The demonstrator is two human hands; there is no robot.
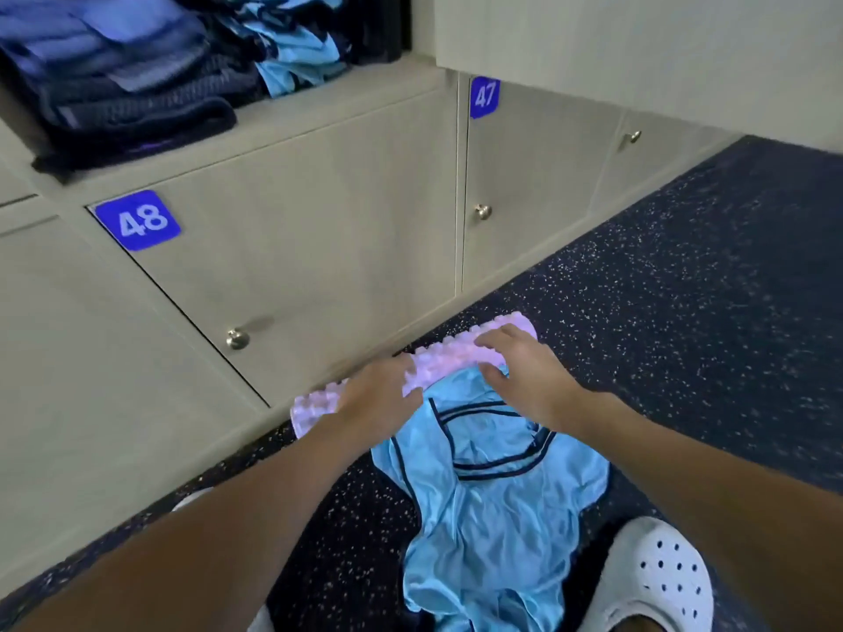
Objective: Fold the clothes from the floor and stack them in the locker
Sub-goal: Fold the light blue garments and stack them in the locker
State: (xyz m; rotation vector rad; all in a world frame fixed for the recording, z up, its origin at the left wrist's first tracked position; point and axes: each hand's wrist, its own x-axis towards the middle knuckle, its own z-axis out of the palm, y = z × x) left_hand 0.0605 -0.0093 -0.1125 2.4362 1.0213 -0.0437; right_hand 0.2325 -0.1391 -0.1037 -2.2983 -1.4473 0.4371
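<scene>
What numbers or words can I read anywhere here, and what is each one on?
"48": white digits on a blue tag, top corner of a closed locker door.
"47": white digits on a second blue tag, on the neighbouring locker door to the right.
No writing shows on the light blue garment, the pink textured cloth or the white shoe.
</scene>
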